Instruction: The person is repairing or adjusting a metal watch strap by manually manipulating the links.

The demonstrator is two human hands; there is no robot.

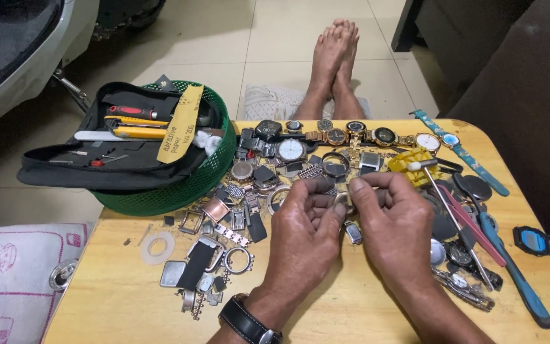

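Both hands, left (305, 220) and right (391, 218), pinch a small silvery watch part (345, 201) between their fingertips, just above the counter (122, 299). It looks metallic, mostly hidden. Watches (335, 136) lie beyond the hands.

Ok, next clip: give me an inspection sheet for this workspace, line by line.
Surface: low wooden table, scuffed, crowded in the middle and on the right.
Job's things: small metal watch part pinched between both hands.
Clutter: watches in a row at the far edge, loose cases and strap pieces, tools on the right, a yellow holder.
Grippers: left hand and right hand, fingertips closed on the part; wristwatch on the left wrist.
Cables: nothing seen.
Surroundings: green basket holding a black tool pouch, tiled floor, bare feet, cushion.
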